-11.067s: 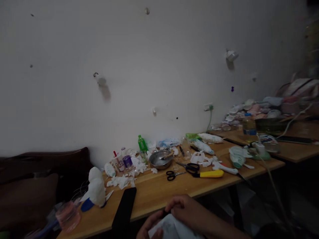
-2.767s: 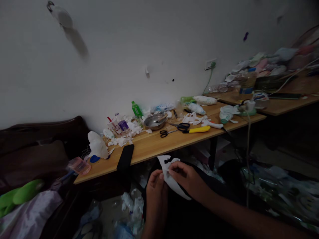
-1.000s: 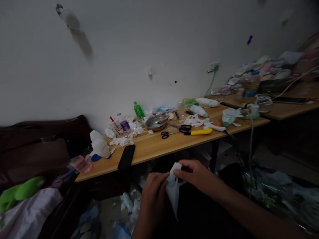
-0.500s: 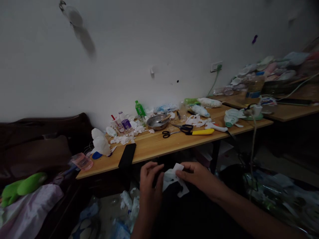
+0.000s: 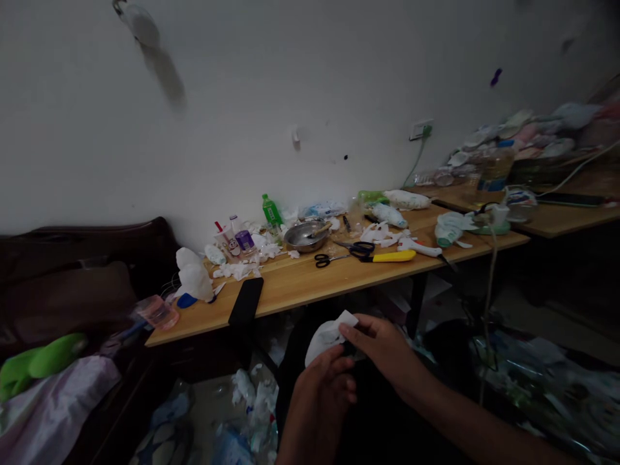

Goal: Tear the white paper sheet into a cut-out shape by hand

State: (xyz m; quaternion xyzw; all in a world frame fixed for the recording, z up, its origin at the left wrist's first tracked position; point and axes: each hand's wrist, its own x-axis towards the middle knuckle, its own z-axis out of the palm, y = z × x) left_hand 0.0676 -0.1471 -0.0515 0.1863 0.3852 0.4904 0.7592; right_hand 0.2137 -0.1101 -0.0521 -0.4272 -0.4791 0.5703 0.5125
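Observation:
Above my dark-clothed lap, my right hand (image 5: 380, 345) pinches a thin white sheet (image 5: 323, 337), like tissue or soft paper, between thumb and fingers near its upper corner. The sheet bulges out to the left, with a small flat corner sticking up past the thumb. My left hand (image 5: 322, 394) is just below it, palm turned to the right, fingers loosely bent and apart. Its fingertips come close to the sheet's lower edge; whether they touch cannot be seen. On the wooden table (image 5: 285, 290) ahead lie black-handled scissors (image 5: 323, 260) and a yellow-handled tool (image 5: 393, 256).
A black phone (image 5: 246, 300) lies at the table's front edge. Behind stand a metal bowl (image 5: 306, 237), a green bottle (image 5: 271, 210) and white scraps (image 5: 237, 269). A pink-tinted cup (image 5: 162, 313) is at the left end. A cable (image 5: 489, 290) hangs at right; bags (image 5: 256, 400) lie on the floor.
My left hand has moved right and down, below the white sheet. The sheet, still pinched in my right hand, has turned and bulges more to the left.

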